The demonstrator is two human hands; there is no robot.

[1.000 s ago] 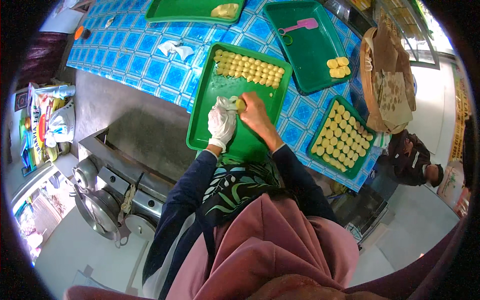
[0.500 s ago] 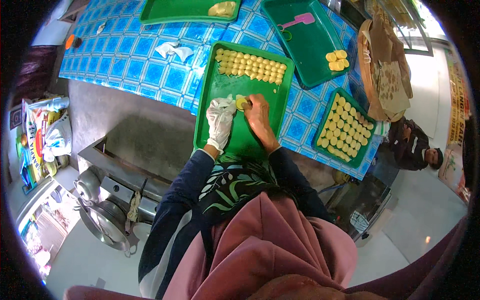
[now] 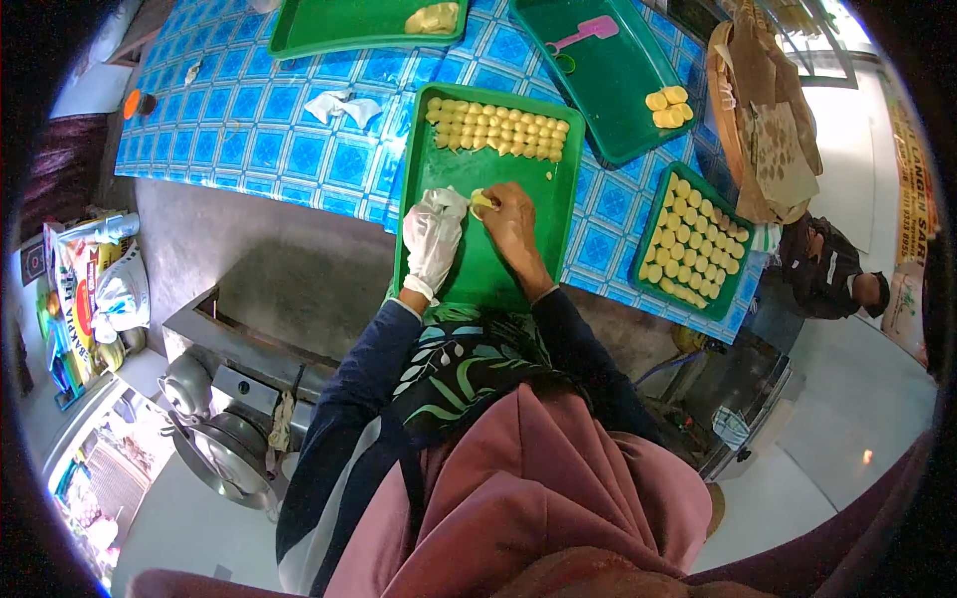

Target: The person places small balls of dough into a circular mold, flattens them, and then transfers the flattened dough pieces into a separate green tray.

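Note:
Over the near half of a green tray [image 3: 485, 274] my two hands are close together. My left hand [image 3: 433, 239] wears a loose white glove and is closed; whatever its fingers hold is hidden. In my bare right hand [image 3: 510, 227] a small yellow dough piece [image 3: 480, 201] is pinched between thumb and fingers, beside the gloved fingertips. Tight rows of small yellow dough balls [image 3: 498, 128] fill the far end of the same tray, with a small crumb near the right end of the rows.
Rightward, a smaller green tray [image 3: 720, 307] holds rows of round pale pieces. Beyond it, another green tray [image 3: 623, 110] carries a pink scoop [image 3: 588, 33] and several yellow rounds [image 3: 668, 106]. A dough lump [image 3: 433, 18] lies in the far tray. A person [image 3: 832, 267] is at the right.
The dough piece in my right fingers has turned from a flat face to a narrower, tilted shape. Both hands stay nearly in place; the whole view has shifted slightly.

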